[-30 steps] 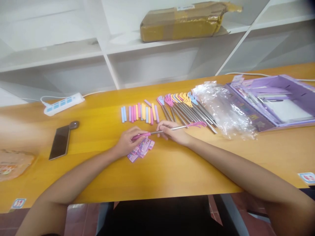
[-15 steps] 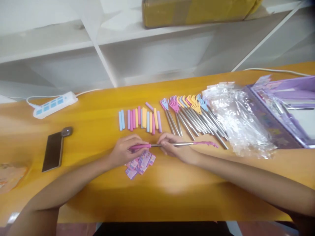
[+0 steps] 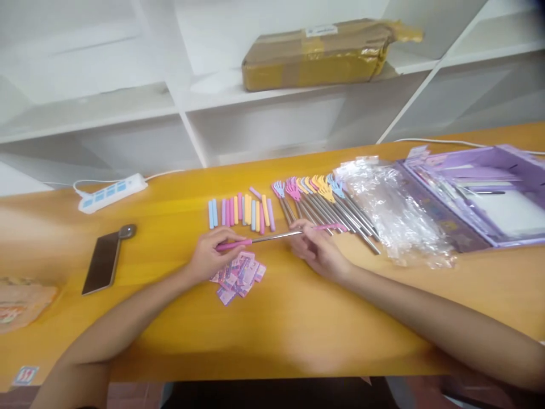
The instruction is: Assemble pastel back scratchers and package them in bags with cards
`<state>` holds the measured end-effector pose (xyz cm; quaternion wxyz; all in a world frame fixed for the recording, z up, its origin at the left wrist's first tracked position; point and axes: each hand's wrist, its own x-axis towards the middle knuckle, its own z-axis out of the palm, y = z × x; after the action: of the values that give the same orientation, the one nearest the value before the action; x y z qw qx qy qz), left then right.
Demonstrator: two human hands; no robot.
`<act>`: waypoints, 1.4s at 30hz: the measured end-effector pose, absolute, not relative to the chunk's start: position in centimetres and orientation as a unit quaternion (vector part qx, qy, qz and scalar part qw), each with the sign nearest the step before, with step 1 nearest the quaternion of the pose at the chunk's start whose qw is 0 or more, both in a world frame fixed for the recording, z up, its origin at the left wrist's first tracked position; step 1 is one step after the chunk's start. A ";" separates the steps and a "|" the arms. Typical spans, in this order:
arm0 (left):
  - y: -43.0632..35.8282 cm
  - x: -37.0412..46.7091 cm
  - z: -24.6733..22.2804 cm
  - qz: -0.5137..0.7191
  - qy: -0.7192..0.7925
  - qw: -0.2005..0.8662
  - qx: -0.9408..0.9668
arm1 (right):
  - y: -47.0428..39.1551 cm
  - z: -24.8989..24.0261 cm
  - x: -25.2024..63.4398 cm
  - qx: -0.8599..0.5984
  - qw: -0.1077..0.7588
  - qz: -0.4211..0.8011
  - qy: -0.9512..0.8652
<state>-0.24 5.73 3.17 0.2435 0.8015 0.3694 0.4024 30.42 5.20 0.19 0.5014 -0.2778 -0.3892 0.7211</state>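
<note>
Pinched between my left hand thumb and fingers is the pink sleeve end of a telescopic back scratcher, so that hand is closed on it, while my right hand sits looser, fingers half curled with the tips touching the steel shaft near the pink claw end; I cannot tell whether it truly grips or only steadies. From the head camera I see the scratcher lying almost level just above the yellow table, stretched between my two hands, sleeve to my left and claw to my right. Under my left hand and touching the table lies a small heap of purple and pink paper tags. Just beyond the scratcher, a row of loose pastel handle sleeves in blue, pink, yellow and lilac lies side by side. To the right of that row is a fanned bunch of other back scratchers, coloured claws pointing away from me and steel shafts toward me, the held claw end lying across them. Crumpled clear plastic bags sit just beside that bunch, and further right an open purple display box rests on the table. Well off to my left are a dark phone, lying flat, and a white power strip near the table's back edge. Behind the table stand white shelves with a taped brown parcel on one
</note>
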 end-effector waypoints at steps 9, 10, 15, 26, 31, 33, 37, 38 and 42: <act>5.9 -1.1 1.3 0.425 0.345 0.250 0.799 | 5.9 -0.6 29.3 -0.300 0.500 0.704 -0.405; 6.0 -1.1 1.2 0.429 0.346 0.250 0.796 | 6.0 -0.8 28.9 -0.303 0.496 0.704 -0.408; 6.1 -1.2 1.1 0.444 0.363 0.249 0.781 | 6.6 -1.6 27.9 -0.306 0.467 0.701 -0.443; 6.1 -1.0 0.9 0.469 0.405 0.278 0.734 | 8.2 -0.7 29.1 -0.266 0.461 0.713 -0.456; 6.2 -1.0 0.7 0.481 0.433 0.303 0.700 | 8.8 -0.4 30.0 -0.280 0.537 0.681 -0.412; 6.2 -1.0 0.6 0.486 0.435 0.307 0.693 | 8.8 -0.5 30.1 -0.288 0.553 0.672 -0.400; 6.0 -1.2 0.3 0.498 0.457 0.317 0.666 | 8.5 -0.6 30.1 -0.294 0.573 0.665 -0.379; 6.0 -1.3 0.3 0.501 0.468 0.321 0.654 | 8.5 -0.6 30.2 -0.294 0.575 0.666 -0.373; 6.6 -1.5 0.2 0.534 0.492 0.348 0.592 | 8.8 -0.7 30.5 -0.301 0.579 0.667 -0.359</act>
<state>-1.55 6.58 0.23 0.3481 0.5925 0.4922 0.5344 30.48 8.84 -0.70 0.5793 -0.3005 -0.3588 0.6674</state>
